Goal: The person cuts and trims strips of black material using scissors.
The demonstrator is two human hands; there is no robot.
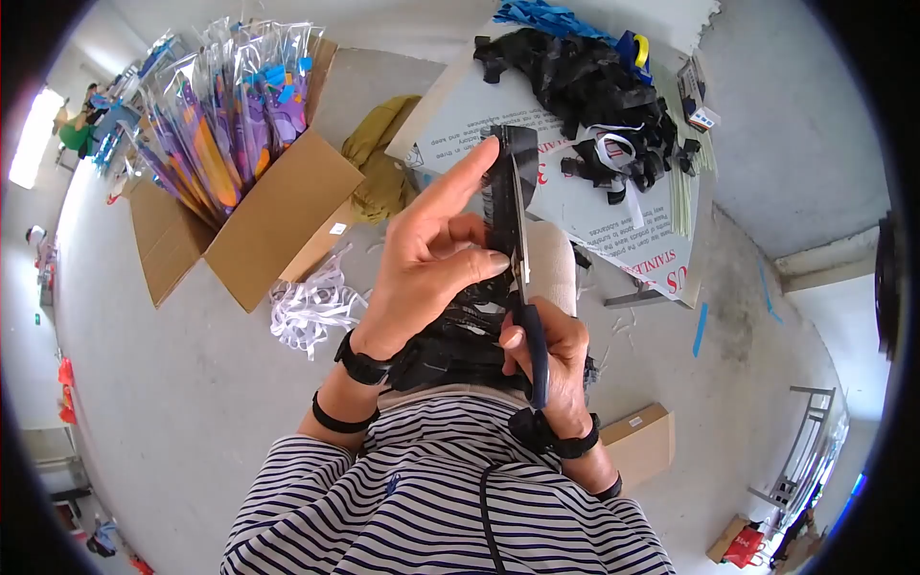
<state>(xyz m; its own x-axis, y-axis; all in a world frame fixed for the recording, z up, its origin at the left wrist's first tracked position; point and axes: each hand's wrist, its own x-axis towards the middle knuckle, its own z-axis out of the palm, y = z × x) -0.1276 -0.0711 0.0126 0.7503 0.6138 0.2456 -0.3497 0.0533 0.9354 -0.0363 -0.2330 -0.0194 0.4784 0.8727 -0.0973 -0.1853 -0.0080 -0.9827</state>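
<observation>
My left hand (431, 254) holds a black strip (500, 206) upright, its thumb pressed on the strip and the index finger stretched along its edge. In my right hand (556, 359) are scissors (535, 350) with dark handles, their blades pointing up beside the strip. The blades lie along the right part of the strip; whether they cut into it is hard to tell. More black material (450, 345) lies on the lap below my hands.
An open carton (287, 216) with plastic-wrapped purple and orange items stands at the upper left. White ribbons (311, 307) lie on the floor. A table (613, 244) bears a black strip pile (565, 81). A small carton (640, 446) sits at the lower right.
</observation>
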